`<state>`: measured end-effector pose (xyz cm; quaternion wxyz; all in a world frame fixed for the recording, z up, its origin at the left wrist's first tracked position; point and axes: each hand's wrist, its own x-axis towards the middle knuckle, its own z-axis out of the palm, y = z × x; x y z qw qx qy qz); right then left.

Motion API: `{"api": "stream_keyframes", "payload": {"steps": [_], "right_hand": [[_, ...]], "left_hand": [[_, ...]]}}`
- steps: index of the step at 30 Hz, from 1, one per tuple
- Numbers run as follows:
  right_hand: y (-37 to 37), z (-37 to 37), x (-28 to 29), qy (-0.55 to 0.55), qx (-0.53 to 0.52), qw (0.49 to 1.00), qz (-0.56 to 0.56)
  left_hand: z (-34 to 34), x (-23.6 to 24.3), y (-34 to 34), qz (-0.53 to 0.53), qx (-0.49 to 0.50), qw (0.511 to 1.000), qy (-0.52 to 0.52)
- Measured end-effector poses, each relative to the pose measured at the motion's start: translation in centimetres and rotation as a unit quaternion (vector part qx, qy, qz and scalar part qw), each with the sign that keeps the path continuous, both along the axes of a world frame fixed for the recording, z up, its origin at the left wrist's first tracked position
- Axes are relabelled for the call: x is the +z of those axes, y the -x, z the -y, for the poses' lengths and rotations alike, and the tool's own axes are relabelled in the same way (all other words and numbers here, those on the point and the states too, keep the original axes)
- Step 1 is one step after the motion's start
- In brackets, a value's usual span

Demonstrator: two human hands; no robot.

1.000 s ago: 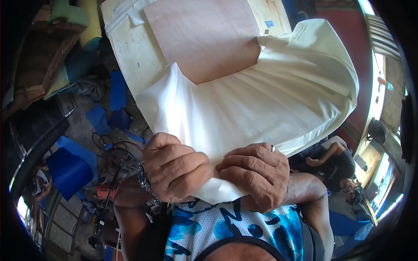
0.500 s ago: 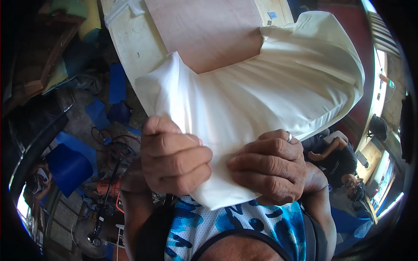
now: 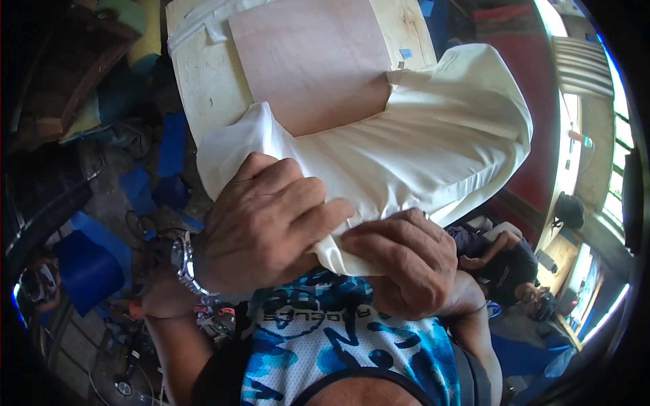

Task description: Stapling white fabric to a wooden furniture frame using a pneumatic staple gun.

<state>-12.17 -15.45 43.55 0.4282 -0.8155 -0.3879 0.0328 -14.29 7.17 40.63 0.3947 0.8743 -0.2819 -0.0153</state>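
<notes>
In the head view, the person's left hand [image 3: 271, 213] is curled, its fingers bent in toward the right, gripping the near part of a white cloth [image 3: 433, 159]. The right hand [image 3: 406, 264] lies just beside it, its fingers folded down in a loose fist with a bunched end of the cloth pinched under them. Between the two hands a short fold of cloth slants toward the near side, in front of the person's blue-and-white patterned top [image 3: 352, 345]. A metal watch [image 3: 183, 264] circles the left wrist.

The cloth spreads from the hands to the far side and the right, creased in long ripples, and covers the near part of a pale wooden board [image 3: 200, 91]. Its far edge bows across a pinkish thin panel [image 3: 311, 64], which lies on the board. On the board's far left is a strip of white material [image 3: 203, 30]; toward its right edge sits a small blue scrap [image 3: 405, 53].

To the left, blue pieces [image 3: 172, 145] lie on the floor, with a larger curved blue sheet [image 3: 88, 271] nearer. A wooden frame [image 3: 95, 74] stands at the far left. On the right, well apart from the hands, is another person [image 3: 511, 264] in a dark shirt.
</notes>
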Motion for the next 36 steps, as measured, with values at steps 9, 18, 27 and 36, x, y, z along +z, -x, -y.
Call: {"api": "stream_keyframes", "payload": {"steps": [9,18,27,36], "right_hand": [[-0.9,3.2,2.2,0.207,-0.010,0.978,0.029],[-1.8,1.3,-1.9,-0.052,0.027,0.997,-0.042],[-2.9,2.6,-3.4,-0.113,0.129,0.985,0.019],[-2.6,2.6,-5.0,-0.129,0.155,0.974,0.099]], "left_hand": [[0.3,-1.4,1.2,0.069,0.013,0.997,0.041],[0.5,-2.7,1.6,0.132,0.082,0.982,0.106],[-0.1,-3.4,0.8,0.136,0.001,0.983,0.123],[-0.1,-3.9,1.5,0.172,0.015,0.981,0.091]]}}
